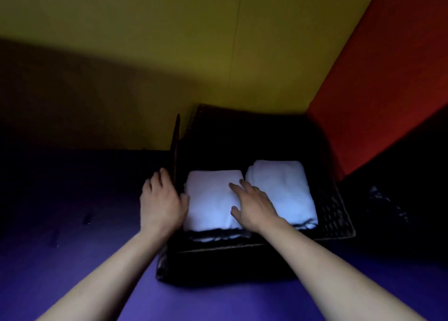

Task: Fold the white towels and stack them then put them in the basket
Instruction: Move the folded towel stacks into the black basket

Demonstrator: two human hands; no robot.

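In the head view, two stacks of folded white towels lay side by side inside the dark woven basket [339,214] on the purple worktop [72,260]: the left stack [211,199] and, touching it, the right stack [283,187]. The left hand [162,204] rested with loosely curled fingers at the basket's left wall beside the left stack, gripping nothing I could make out, while the right hand [254,207] lay flat and open across the seam between the stacks. The towels looked soft, light and apt to slump, so any shifting would best be done by cupping a stack from its sides or underneath.
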